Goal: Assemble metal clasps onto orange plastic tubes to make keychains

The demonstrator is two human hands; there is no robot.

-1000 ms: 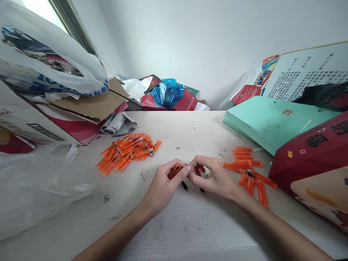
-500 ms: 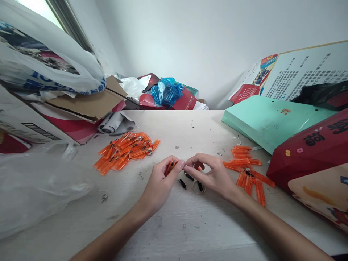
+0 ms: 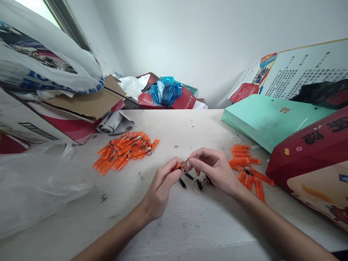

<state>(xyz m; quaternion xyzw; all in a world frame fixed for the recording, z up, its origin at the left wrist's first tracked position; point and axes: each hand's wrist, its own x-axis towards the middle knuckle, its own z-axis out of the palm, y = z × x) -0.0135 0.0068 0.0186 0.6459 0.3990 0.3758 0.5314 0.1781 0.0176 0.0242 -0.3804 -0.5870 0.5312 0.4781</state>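
My left hand [image 3: 164,183] is closed around an orange lighter [image 3: 178,166], most of which its fingers hide. Close beside it, my right hand [image 3: 216,168] pinches a tiny metal piece [image 3: 187,161] between thumb and forefinger, near the lighter's end. Below the fingertips lie small black parts [image 3: 182,183] with metal tips, one of them inside a pale rubber band [image 3: 193,189]. Some small metal bits [image 3: 208,180] show partly beneath my right hand. A heap of orange lighters [image 3: 122,152] lies to the left, and a smaller group of orange lighters [image 3: 259,188] to the right.
Clear plastic film [image 3: 35,192] and a carton [image 3: 40,127] under a white bag [image 3: 54,54] take up the left side. At right lean a mint-green bag [image 3: 252,116] and a red printed bag [image 3: 312,156]. A blue plastic bag [image 3: 165,90] sits at the back.
My left hand has turned, so the lighter is now seen end-on, lower in the fingers. My right hand has shifted slightly right, uncovering small metal bits below it.
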